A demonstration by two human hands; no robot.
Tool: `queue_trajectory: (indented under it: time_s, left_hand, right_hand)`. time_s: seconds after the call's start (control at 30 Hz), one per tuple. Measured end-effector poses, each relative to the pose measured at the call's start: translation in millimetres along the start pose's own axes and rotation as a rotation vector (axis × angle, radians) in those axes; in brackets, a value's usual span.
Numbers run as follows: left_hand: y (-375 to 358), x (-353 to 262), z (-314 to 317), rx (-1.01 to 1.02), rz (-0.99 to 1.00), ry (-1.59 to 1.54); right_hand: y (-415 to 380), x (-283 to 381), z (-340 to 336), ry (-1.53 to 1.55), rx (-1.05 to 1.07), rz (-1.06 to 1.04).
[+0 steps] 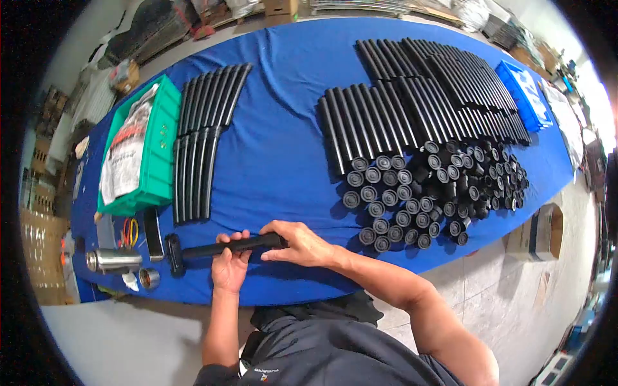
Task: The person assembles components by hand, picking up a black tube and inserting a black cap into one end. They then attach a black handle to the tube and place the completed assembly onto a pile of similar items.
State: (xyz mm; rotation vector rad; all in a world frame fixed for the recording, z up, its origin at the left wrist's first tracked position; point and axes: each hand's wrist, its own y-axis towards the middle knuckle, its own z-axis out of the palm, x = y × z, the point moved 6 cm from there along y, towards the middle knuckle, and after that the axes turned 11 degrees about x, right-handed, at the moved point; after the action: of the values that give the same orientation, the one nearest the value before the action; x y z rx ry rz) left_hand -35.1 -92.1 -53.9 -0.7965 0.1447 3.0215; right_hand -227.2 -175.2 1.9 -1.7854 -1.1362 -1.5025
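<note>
A black tube [209, 249] lies nearly level above the front edge of the blue-covered table. My left hand [232, 262] pinches its middle between fingers and thumb. At its right end, my right hand [296, 244] is wrapped round the dark tip, partly hiding it. The tube's left end meets a black rubber-like head [174, 255] that stands across it; whether they are joined I cannot tell. Round black caps [382, 243] are heaped to the right of my right hand. Black tubes [193, 174] lie in two rows beyond my left hand.
A green crate [161, 138] holding printed sheets stands at the left. Near it are a steel flask [116, 260], a phone-like dark slab [154, 235] and a tape roll [149, 278]. More black tubes [367, 122] and a blue bin [524, 96] are at the right.
</note>
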Motion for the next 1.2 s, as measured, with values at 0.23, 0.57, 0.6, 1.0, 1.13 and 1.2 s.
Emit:
queue_trajectory:
  time_s: [0.23, 0.57, 0.6, 1.0, 1.13, 1.2]
  left_hand:
    - [-1, 0, -1, -0.006, 0.027, 0.036]
    - [-4, -1, -3, -0.032, 0.06, 0.074]
    - [-4, -1, -3, -0.021, 0.059, 0.065]
    - [2, 0, 0, -0.076, 0.042, 0.041]
    - [4, -11, 2, -0.001, -0.005, 0.114]
    - [9, -15, 4, 0.05, -0.018, 0.161]
  right_hand:
    - [0, -7, 2, -0.05, -0.039, -0.071]
    - [-1, -6, 8, -0.056, -0.14, -0.148]
    - [-1, -5, 8, -0.057, -0.144, -0.148]
    - [-8, 3, 9, -0.328, -0.183, -0.347]
    - [-6, 6, 3, -0.12, -0.089, -0.173]
    - [-3, 0, 3, -0.057, -0.038, -0.079]
